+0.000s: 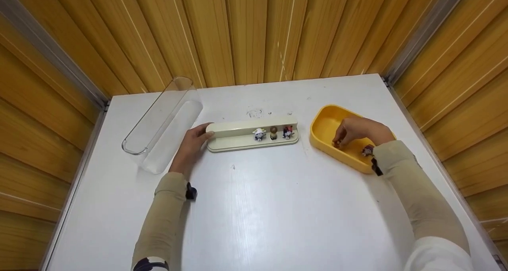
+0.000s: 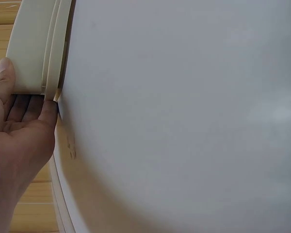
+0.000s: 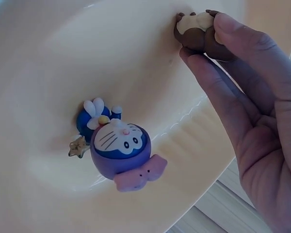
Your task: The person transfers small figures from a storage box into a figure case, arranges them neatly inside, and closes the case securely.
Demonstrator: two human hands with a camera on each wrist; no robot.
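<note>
My left hand (image 1: 193, 145) holds the left end of a long cream display base (image 1: 234, 145). In the left wrist view, its thumb lies on one side of the base's end and its fingers on the other. Three small figurines stand on the right half: a white-topped one (image 1: 259, 134), a brown-headed one (image 1: 273, 133) and a red-and-blue one (image 1: 288, 132). My right hand (image 1: 357, 129) reaches into a yellow bin (image 1: 337, 155), pinching a brown-and-cream figurine (image 3: 196, 38) between thumb and fingers. Beside it in the bin lies a blue-and-purple cat figurine (image 3: 120, 145) with a pink bow.
A long clear plastic cover (image 1: 158, 124) lies slantwise at the left of the white table (image 1: 254, 215). Wood-patterned walls (image 1: 246, 33) enclose the table at the back and both sides. Dark scuff marks (image 1: 254, 113) show behind the cream base.
</note>
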